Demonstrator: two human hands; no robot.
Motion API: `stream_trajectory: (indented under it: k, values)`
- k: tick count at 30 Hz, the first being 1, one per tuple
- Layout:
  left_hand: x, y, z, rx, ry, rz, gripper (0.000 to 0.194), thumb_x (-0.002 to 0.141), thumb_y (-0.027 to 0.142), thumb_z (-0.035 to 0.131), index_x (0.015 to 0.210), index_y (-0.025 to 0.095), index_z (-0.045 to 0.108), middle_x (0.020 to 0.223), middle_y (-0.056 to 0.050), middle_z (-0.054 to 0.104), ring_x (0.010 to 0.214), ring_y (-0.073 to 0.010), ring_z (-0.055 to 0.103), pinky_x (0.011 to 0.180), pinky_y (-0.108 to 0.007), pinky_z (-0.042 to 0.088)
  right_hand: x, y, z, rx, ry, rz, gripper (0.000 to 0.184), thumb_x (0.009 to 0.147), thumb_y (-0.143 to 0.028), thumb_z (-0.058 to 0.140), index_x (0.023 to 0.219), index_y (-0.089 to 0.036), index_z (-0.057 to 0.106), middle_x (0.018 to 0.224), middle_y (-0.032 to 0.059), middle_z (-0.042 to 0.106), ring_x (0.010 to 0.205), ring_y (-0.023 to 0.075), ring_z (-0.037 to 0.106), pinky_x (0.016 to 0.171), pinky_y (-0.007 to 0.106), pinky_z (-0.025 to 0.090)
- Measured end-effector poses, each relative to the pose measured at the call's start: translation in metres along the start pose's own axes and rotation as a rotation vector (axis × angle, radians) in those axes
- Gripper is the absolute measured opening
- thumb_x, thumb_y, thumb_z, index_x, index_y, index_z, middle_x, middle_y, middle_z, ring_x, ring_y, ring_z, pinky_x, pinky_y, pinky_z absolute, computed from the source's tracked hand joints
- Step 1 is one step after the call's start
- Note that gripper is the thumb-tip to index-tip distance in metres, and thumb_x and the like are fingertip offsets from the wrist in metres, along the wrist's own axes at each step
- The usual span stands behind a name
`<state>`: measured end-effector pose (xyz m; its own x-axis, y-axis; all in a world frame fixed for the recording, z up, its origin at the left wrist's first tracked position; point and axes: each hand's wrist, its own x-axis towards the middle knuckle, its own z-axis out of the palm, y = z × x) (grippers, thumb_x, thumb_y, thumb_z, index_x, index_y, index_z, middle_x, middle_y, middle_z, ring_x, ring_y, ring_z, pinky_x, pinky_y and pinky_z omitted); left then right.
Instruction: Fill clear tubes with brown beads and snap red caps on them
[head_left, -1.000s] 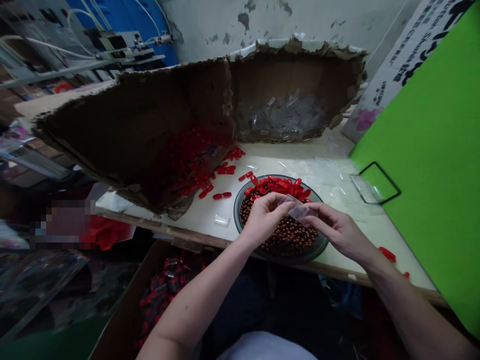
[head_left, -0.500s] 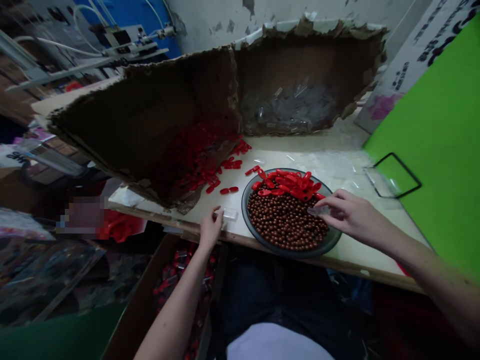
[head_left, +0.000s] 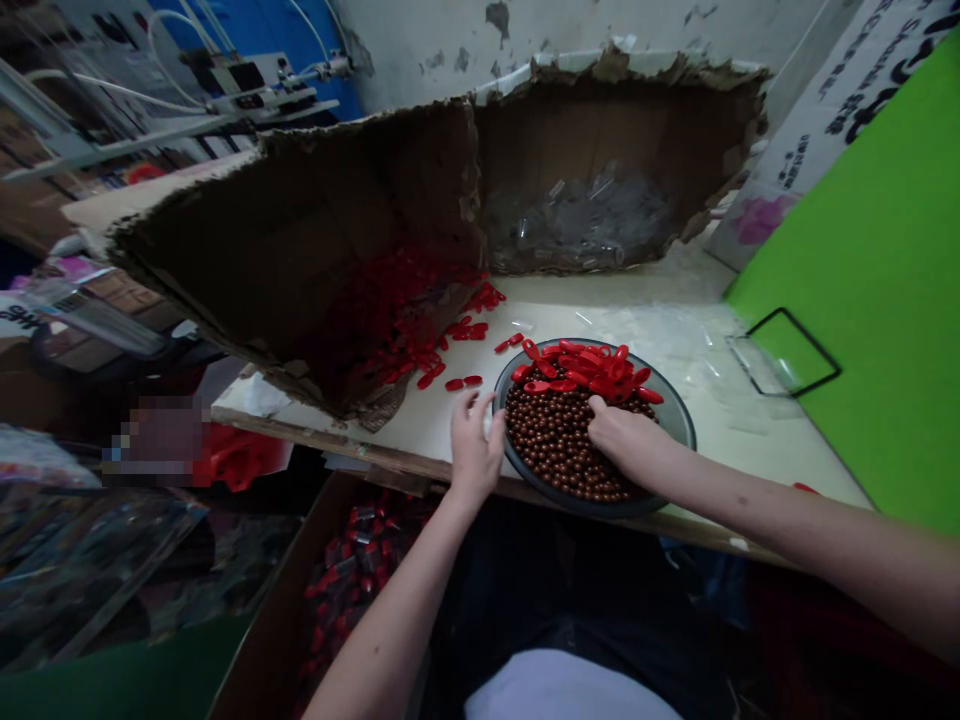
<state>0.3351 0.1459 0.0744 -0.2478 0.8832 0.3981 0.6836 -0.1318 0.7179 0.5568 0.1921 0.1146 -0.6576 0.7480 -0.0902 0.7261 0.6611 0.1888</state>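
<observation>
My right hand (head_left: 626, 438) is closed and dips into the brown balls (head_left: 551, 440) that fill much of a grey bowl (head_left: 681, 425). Its fingertips and the clear plastic container it held a moment ago are hidden from view. Red plastic caps (head_left: 600, 368) lie heaped on the balls at the far side of the bowl. At the bowl's left rim, my left hand (head_left: 476, 445) has its fingers and thumb curled round a small clear container (head_left: 488, 414), of which only a pale bit shows.
Behind stands a torn cardboard box (head_left: 300, 230), holding loose red caps (head_left: 397, 310) on its left and clear containers (head_left: 585, 225) on its right. A carton (head_left: 262, 610) of red-capped containers sits below the table edge. A green panel (head_left: 862, 300) rises on the right.
My right hand has moved left and down into the balls, hiding its clear container. My left hand has shifted right, over the clear container beside it and up to the bowl's rim.
</observation>
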Motion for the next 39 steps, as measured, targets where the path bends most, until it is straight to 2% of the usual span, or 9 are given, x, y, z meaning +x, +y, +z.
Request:
stream_trajectory:
  k: [5, 8, 12, 17, 24, 26, 31, 34, 39]
  values:
    - [-0.006, 0.042, 0.01, 0.218, -0.328, 0.2, 0.038, 0.094, 0.039, 0.039, 0.123, 0.024, 0.058, 0.145, -0.01, 0.043, 0.138, -0.0329, 0.029, 0.11, -0.062, 0.019, 0.013, 0.002, -0.004, 0.19, -0.044, -0.031, 0.019, 0.079, -0.002, 0.051, 0.076, -0.011, 0.067, 0.093, 0.0137, 0.056, 0.063, 0.0167, 0.06, 0.062, 0.029, 0.049]
    - [-0.005, 0.048, 0.01, 0.275, -0.385, 0.228, 0.039, 0.094, 0.037, 0.038, 0.125, 0.026, 0.057, 0.146, -0.011, 0.043, 0.139, -0.0334, 0.028, 0.109, -0.067, 0.014, 0.013, 0.01, -0.001, 0.438, 0.064, -0.021, 0.011, 0.075, -0.011, 0.06, 0.08, -0.014, 0.07, 0.089, 0.0095, 0.057, 0.076, 0.0183, 0.06, 0.074, 0.03, 0.05]
    - [-0.003, 0.047, 0.006, 0.28, -0.433, 0.229, 0.039, 0.093, 0.034, 0.039, 0.127, 0.028, 0.056, 0.147, -0.01, 0.041, 0.139, -0.0341, 0.028, 0.109, -0.069, 0.013, 0.007, 0.019, 0.015, 0.833, 0.169, 0.051, 0.013, 0.074, -0.019, 0.062, 0.082, -0.017, 0.071, 0.085, 0.0046, 0.058, 0.067, 0.0145, 0.058, 0.069, 0.03, 0.05]
    - [0.001, 0.052, 0.002, 0.164, -0.414, 0.139, 0.038, 0.094, 0.031, 0.037, 0.127, 0.03, 0.056, 0.146, -0.008, 0.042, 0.139, -0.0303, 0.03, 0.112, -0.064, 0.012, -0.002, 0.028, 0.029, 1.252, 0.183, 0.126, 0.033, 0.073, -0.04, 0.07, 0.097, -0.017, 0.071, 0.09, 0.004, 0.061, 0.072, 0.0151, 0.06, 0.072, 0.032, 0.051]
    - [0.008, 0.069, 0.011, -0.262, -0.372, 0.167, 0.047, 0.083, 0.011, 0.047, 0.128, 0.022, 0.055, 0.134, -0.009, 0.054, 0.127, -0.021, 0.047, 0.112, -0.042, 0.031, -0.012, 0.031, 0.003, 1.5, 0.247, 0.176, 0.042, 0.07, -0.041, 0.074, 0.103, -0.017, 0.068, 0.1, 0.0066, 0.068, 0.09, 0.0196, 0.064, 0.086, 0.037, 0.051]
    - [0.009, 0.073, 0.019, -0.462, -0.433, 0.107, 0.047, 0.081, 0.013, 0.052, 0.128, 0.02, 0.055, 0.129, -0.01, 0.059, 0.121, -0.0207, 0.053, 0.107, -0.038, 0.039, -0.013, 0.032, -0.007, 1.501, 0.264, 0.184, 0.043, 0.07, -0.039, 0.075, 0.106, -0.017, 0.065, 0.096, 0.0058, 0.069, 0.083, 0.0181, 0.064, 0.08, 0.036, 0.053]
    - [0.012, 0.086, 0.026, -0.925, -0.56, -0.227, 0.041, 0.075, 0.019, 0.064, 0.116, 0.014, 0.061, 0.109, -0.011, 0.07, 0.099, -0.0209, 0.066, 0.094, -0.036, 0.049, -0.018, 0.037, -0.029, 1.594, 0.262, 0.194, 0.039, 0.072, -0.038, 0.074, 0.103, -0.018, 0.06, 0.084, 0.0027, 0.068, 0.069, 0.0142, 0.063, 0.064, 0.028, 0.053]
    - [0.013, 0.092, 0.019, -1.014, -0.559, -0.359, 0.043, 0.07, 0.021, 0.07, 0.111, 0.012, 0.064, 0.098, -0.01, 0.073, 0.084, -0.0196, 0.069, 0.084, -0.033, 0.052, -0.024, 0.043, -0.037, 1.627, 0.267, 0.208, 0.035, 0.079, -0.041, 0.068, 0.105, -0.019, 0.063, 0.081, 0.0036, 0.068, 0.071, 0.0148, 0.064, 0.063, 0.026, 0.052]
    - [0.01, 0.097, 0.008, -1.062, -0.574, -0.418, 0.043, 0.069, 0.023, 0.073, 0.11, 0.013, 0.066, 0.095, -0.01, 0.074, 0.078, -0.0188, 0.07, 0.076, -0.029, 0.051, -0.033, 0.047, -0.042, 1.591, 0.358, 0.214, 0.028, 0.081, -0.041, 0.067, 0.102, -0.023, 0.067, 0.094, 0.004, 0.069, 0.076, 0.0149, 0.065, 0.064, 0.025, 0.052]
